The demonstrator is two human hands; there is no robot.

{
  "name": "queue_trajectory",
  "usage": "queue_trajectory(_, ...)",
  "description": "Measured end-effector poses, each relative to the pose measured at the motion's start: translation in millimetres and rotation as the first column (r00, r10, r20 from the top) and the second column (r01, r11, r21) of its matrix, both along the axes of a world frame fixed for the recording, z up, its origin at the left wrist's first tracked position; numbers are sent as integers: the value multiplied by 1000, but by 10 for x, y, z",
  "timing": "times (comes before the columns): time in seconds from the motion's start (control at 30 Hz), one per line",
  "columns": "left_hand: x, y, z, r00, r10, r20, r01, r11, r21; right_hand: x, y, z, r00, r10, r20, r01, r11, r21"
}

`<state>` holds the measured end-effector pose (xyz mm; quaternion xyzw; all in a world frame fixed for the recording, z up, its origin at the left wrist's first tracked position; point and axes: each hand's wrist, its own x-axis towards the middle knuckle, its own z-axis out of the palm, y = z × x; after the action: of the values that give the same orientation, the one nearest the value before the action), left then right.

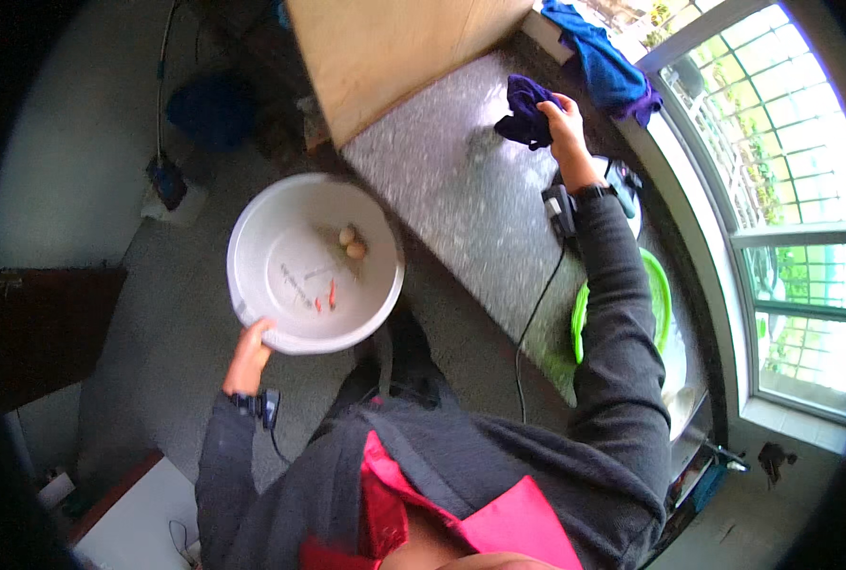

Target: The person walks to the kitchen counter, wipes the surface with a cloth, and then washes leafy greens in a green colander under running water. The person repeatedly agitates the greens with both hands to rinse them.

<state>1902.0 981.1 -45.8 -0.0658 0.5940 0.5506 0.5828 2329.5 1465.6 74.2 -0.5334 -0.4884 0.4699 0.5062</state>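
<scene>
My left hand grips the rim of a large white plastic basin, held off the countertop above the floor. Inside the basin lie a few small round brown items, perhaps eggs or potatoes, and small red pieces that look like chillies. Bunched in my right hand is a dark purple cloth, held over the speckled grey countertop. Both wrists bear a dark strap with a small device and cable.
Blue and purple cloths hang at the windowsill. Green-rimmed plastic ware stands on the counter beyond my right forearm. A pale wooden panel rises at the counter's far end. On the left are a mop and a dark blue round object.
</scene>
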Motion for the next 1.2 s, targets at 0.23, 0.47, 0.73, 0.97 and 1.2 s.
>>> queue_trajectory(0.23,-54,-49,-33,998,37,-53,-43,991,-123,-124,1996,-716,792,-197,578,18,953,301)
queue_trajectory(0.47,-87,22,59,998,55,-38,-60,986,-154,-534,2239,-1032,340,-83,937,22,997,80)
queue_trajectory(0.73,-242,56,-33,998,26,-58,-37,982,-187,-912,1444,-1054,381,29,924,-367,922,123)
queue_trajectory(0.97,-356,90,-181,999,-28,-28,26,997,-72,-2095,-1047,-1059,536,131,834,-593,762,261)
queue_trajectory(1.2,-358,123,117,992,-127,-16,128,992,13,-2123,-1871,-586,661,612,434,-671,741,-23)
